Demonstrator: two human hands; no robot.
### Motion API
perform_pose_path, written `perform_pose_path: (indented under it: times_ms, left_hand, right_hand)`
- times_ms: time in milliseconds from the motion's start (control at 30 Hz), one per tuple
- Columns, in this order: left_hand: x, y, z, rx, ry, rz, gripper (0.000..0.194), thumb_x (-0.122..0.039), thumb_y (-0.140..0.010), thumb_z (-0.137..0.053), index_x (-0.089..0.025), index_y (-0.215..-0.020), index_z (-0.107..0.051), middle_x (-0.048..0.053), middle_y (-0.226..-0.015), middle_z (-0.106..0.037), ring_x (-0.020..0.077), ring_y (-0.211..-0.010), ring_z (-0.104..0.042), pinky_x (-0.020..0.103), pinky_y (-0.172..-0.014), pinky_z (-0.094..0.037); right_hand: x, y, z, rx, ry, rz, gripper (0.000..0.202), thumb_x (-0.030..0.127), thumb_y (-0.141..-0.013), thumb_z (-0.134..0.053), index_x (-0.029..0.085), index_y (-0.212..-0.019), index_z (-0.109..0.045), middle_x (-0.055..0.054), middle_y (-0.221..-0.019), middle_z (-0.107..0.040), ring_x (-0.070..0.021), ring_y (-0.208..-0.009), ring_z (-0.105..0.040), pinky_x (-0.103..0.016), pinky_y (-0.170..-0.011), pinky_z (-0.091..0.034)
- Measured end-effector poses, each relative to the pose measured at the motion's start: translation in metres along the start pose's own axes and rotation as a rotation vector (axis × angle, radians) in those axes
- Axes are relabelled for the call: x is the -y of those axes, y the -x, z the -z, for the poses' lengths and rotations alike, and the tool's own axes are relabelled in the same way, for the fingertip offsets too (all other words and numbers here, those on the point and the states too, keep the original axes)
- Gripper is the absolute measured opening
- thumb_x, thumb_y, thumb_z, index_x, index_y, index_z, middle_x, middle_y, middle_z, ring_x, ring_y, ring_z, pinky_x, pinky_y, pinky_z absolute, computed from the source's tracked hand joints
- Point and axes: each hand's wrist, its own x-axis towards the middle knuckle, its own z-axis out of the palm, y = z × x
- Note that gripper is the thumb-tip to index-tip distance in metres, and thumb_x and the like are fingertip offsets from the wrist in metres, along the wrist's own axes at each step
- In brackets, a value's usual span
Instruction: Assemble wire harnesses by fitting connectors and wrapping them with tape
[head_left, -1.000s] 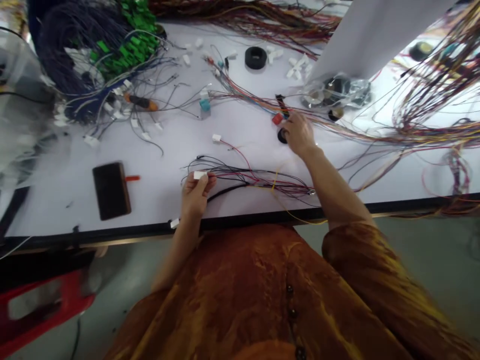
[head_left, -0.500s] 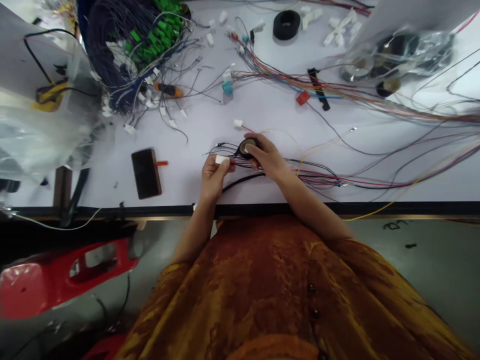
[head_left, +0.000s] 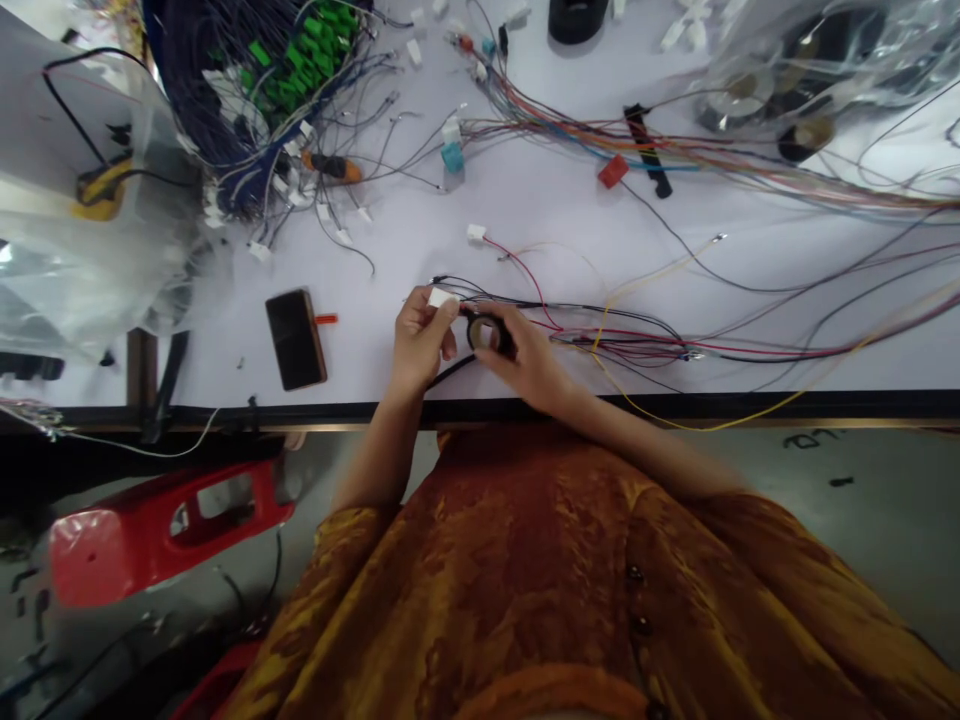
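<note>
My left hand [head_left: 421, 338] is closed on a white connector [head_left: 442, 298], pinched between thumb and fingers, with wires running out of it to the right. Close beside it, my right hand [head_left: 526, 360] grips a roll of black tape [head_left: 486, 334] by its rim, the open core facing up. The tape roll is right against the wires near the connector; how much tape is wrapped there is hidden by my fingers. A bundle of black and red wires [head_left: 630, 342] stretches from my hands to the right along the table. Beyond them lies another white connector [head_left: 476, 234] on a red wire.
A phone [head_left: 295, 340] lies to the left. At the back are a blue wire bundle with green connectors [head_left: 319, 52], an orange-black tool [head_left: 335, 167], colored wires [head_left: 555, 140], a red connector [head_left: 613, 171] and a black tape roll [head_left: 576, 16]. A red stool [head_left: 97, 555] stands below the table edge.
My right hand has brought the tape roll from above the wires down to their near side. My left hand still holds the connector. The camera view has shifted slightly.
</note>
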Motion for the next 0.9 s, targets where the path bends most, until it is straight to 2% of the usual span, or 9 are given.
perform_pose_path:
  times_ms: [100, 167, 267, 433, 533, 633, 700, 800, 900]
  left_hand:
    - [-0.009, 0.004, -0.006, -0.022, 0.003, 0.043, 0.038, -0.052, -0.081, -0.078, -0.023, -0.089, -0.055, -0.003, -0.082, -0.075, 0.0044, -0.049, -0.061, 0.015, -0.045, -0.048]
    - [-0.015, 0.011, -0.012, -0.029, -0.037, 0.001, 0.038, -0.053, -0.083, -0.077, -0.023, -0.092, -0.056, -0.001, -0.089, -0.076, 0.0098, -0.068, -0.072, 0.021, -0.063, -0.06]
    - [-0.019, 0.023, -0.019, 0.011, -0.15, -0.162, 0.035, -0.051, -0.084, -0.076, -0.023, -0.095, -0.059, 0.001, -0.095, -0.074, 0.0139, -0.088, -0.074, 0.027, -0.079, -0.062]
    - [-0.011, 0.028, -0.017, 0.043, -0.168, -0.286, 0.028, -0.044, -0.089, -0.074, -0.022, -0.097, -0.06, 0.001, -0.092, -0.073, 0.011, -0.076, -0.072, 0.025, -0.074, -0.061]
    - [-0.004, 0.02, -0.01, -0.039, -0.132, -0.246, 0.031, -0.047, -0.089, -0.073, -0.023, -0.098, -0.056, 0.002, -0.096, -0.075, 0.0101, -0.068, -0.072, 0.021, -0.06, -0.058]
    - [-0.001, 0.011, -0.008, -0.067, -0.163, -0.17, 0.034, -0.052, -0.09, -0.07, -0.024, -0.098, -0.052, 0.002, -0.098, -0.077, 0.0069, -0.051, -0.065, 0.017, -0.042, -0.047]
    - [-0.002, 0.009, -0.009, -0.051, -0.161, -0.153, 0.034, -0.055, -0.092, -0.066, -0.025, -0.099, -0.051, 0.001, -0.092, -0.077, 0.0061, -0.047, -0.062, 0.018, -0.042, -0.046]
    - [-0.006, 0.012, -0.013, 0.006, -0.178, -0.223, 0.032, -0.055, -0.094, -0.063, -0.025, -0.102, -0.053, 0.002, -0.092, -0.076, 0.0111, -0.066, -0.072, 0.023, -0.062, -0.058]
    - [-0.009, 0.017, -0.014, 0.101, -0.235, -0.305, 0.032, -0.05, -0.089, -0.072, -0.024, -0.103, -0.059, 0.003, -0.094, -0.075, 0.015, -0.087, -0.074, 0.03, -0.081, -0.061]
  right_hand:
    - [-0.004, 0.018, -0.003, 0.107, 0.194, 0.171, 0.024, 0.024, -0.089, -0.064, 0.022, -0.113, -0.064, -0.009, -0.109, -0.067, -0.0208, -0.094, -0.065, -0.038, -0.084, -0.058]
    - [-0.003, 0.009, 0.003, 0.014, 0.157, 0.19, 0.01, 0.03, -0.095, -0.059, 0.021, -0.097, -0.064, -0.008, -0.099, -0.067, -0.0195, -0.092, -0.064, -0.036, -0.084, -0.057]
    - [0.002, -0.031, 0.017, -0.128, -0.071, -0.098, 0.017, 0.036, -0.092, -0.067, 0.022, -0.094, -0.058, -0.002, -0.084, -0.064, -0.0124, -0.065, -0.056, -0.026, -0.057, -0.05]
    - [0.007, -0.074, 0.031, -0.048, -0.49, -0.537, 0.004, 0.017, -0.092, -0.053, 0.02, -0.093, -0.055, 0.006, -0.061, -0.046, -0.006, -0.04, -0.024, -0.021, -0.034, -0.017]
    - [0.004, -0.04, 0.029, -0.175, -0.422, -0.353, 0.021, 0.019, -0.093, -0.048, 0.021, -0.112, -0.058, 0.003, -0.074, -0.054, -0.0072, -0.045, -0.035, -0.02, -0.039, -0.032]
    - [-0.001, 0.008, 0.019, -0.051, -0.095, -0.007, 0.033, 0.024, -0.09, -0.058, 0.022, -0.122, -0.06, -0.008, -0.105, -0.066, -0.0173, -0.083, -0.064, -0.031, -0.072, -0.059]
    - [-0.005, 0.021, 0.013, 0.026, 0.032, 0.118, 0.024, 0.026, -0.09, -0.059, 0.021, -0.113, -0.063, -0.012, -0.115, -0.065, -0.022, -0.101, -0.065, -0.04, -0.09, -0.059]
    - [-0.008, 0.002, 0.009, -0.118, -0.065, -0.003, 0.016, 0.034, -0.094, -0.058, 0.022, -0.104, -0.057, -0.007, -0.099, -0.065, -0.0151, -0.077, -0.063, -0.03, -0.069, -0.059]
    - [-0.007, -0.04, 0.013, -0.147, -0.336, -0.306, 0.017, 0.029, -0.093, -0.06, 0.023, -0.104, -0.05, 0.003, -0.074, -0.058, -0.0076, -0.046, -0.044, -0.019, -0.038, -0.037]
